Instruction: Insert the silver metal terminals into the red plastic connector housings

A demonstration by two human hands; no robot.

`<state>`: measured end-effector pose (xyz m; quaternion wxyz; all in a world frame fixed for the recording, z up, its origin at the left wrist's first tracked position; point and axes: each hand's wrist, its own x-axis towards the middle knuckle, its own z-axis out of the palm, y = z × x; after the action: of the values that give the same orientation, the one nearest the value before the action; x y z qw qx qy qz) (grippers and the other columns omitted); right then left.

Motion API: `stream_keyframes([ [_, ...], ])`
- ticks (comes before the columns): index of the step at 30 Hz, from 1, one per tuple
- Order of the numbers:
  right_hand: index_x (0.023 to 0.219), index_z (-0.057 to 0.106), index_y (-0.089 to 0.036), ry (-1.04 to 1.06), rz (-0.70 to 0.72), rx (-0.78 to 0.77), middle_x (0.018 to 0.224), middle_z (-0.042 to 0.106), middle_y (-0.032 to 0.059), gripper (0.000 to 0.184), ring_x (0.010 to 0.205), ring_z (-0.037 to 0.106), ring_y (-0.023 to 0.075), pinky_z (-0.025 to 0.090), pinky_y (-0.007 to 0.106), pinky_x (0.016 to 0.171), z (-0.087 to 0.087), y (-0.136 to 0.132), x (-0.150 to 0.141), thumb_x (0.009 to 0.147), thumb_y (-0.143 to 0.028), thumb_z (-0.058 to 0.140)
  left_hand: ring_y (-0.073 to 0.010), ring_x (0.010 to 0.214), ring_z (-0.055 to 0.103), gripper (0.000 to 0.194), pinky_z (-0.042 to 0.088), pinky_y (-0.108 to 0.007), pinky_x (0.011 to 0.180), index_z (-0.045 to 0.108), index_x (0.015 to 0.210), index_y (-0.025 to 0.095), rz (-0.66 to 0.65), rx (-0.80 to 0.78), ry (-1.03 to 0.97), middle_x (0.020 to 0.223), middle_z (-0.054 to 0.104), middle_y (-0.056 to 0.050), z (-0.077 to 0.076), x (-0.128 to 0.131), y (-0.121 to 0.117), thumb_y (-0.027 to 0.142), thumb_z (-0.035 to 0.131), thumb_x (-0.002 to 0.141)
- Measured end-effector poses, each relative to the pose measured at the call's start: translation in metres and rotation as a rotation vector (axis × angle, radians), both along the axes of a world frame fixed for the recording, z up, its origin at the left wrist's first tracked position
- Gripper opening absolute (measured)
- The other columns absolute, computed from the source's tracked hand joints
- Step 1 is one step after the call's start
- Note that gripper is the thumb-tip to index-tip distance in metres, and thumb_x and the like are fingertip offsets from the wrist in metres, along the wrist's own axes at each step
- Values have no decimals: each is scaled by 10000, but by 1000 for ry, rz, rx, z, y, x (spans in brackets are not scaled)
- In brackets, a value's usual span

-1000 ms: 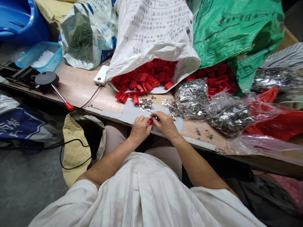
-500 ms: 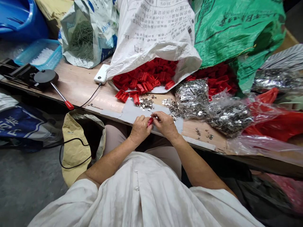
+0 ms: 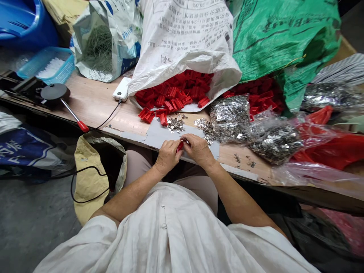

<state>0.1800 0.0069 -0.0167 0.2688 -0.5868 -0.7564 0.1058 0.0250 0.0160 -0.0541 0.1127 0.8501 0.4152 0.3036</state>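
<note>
My left hand [image 3: 168,154] is closed around a small red plastic part [image 3: 179,146] at the table's front edge. My right hand [image 3: 198,150] meets it from the other side, thumb and fingertips pinched together at the part's upper end; whatever is between them is too small to make out. Just beyond my hands lies a little heap of small metal pieces [image 3: 175,124] on a grey sheet [image 3: 156,133]. Another pile of metal pieces [image 3: 205,126] sits to its right. Several loose red parts [image 3: 146,115] lie before the open white sack [image 3: 187,34].
More red parts fill the white sack and the green sack [image 3: 284,41]. Clear bags of metal pieces [image 3: 274,140] lie on the right. A lever tool with a red handle [image 3: 83,126] and a white box with a cable [image 3: 121,89] stand left. A yellowish sack [image 3: 89,182] stands open below.
My right fingertips have shifted very slightly to the left over the red part. My left hand stays nearly where it was, holding the same part.
</note>
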Motion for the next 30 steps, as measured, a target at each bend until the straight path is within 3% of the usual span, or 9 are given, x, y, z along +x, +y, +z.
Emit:
stream_keyframes([
  [6, 959, 597, -212, 140, -69, -163, 864, 689, 38, 122, 738, 624, 181, 440, 283, 708, 3, -8, 8, 863, -231, 524, -191, 973, 594, 283, 461, -361, 877, 573, 1202, 167, -111, 58, 25, 1085, 679, -84, 1, -9, -2, 185, 449, 949],
  [9, 1007, 598, -212, 193, -41, -256, 813, 679, 30, 209, 700, 604, 162, 422, 268, 684, 0, -13, 17, 944, -298, 418, -186, 924, 573, 297, 464, -345, 869, 577, 1214, 178, -146, 90, 56, 1085, 684, -64, 3, -17, 0, 183, 433, 955],
  [12, 980, 618, -213, 106, 1, -318, 766, 664, 29, 296, 671, 574, 159, 399, 269, 670, -2, -15, 23, 978, -319, 343, -184, 918, 557, 306, 464, -335, 875, 584, 1215, 188, -177, 106, 72, 1100, 680, -57, 3, -22, 4, 170, 432, 949],
  [23, 944, 632, -212, -181, 131, -355, 893, 682, 53, 255, 809, 589, 173, 380, 263, 708, 11, -6, 21, 971, -287, 389, -195, 967, 548, 311, 471, -347, 895, 593, 1203, 211, -202, 64, 117, 1098, 668, -66, 5, -26, 7, 162, 438, 938],
  [30, 992, 619, -243, -274, 81, -399, 848, 707, 35, 234, 747, 614, 176, 334, 255, 633, 9, -6, 23, 969, -309, 396, -197, 956, 531, 318, 471, -335, 898, 592, 1211, 196, -204, 84, 94, 1101, 670, -57, 5, -26, 8, 144, 447, 933],
])
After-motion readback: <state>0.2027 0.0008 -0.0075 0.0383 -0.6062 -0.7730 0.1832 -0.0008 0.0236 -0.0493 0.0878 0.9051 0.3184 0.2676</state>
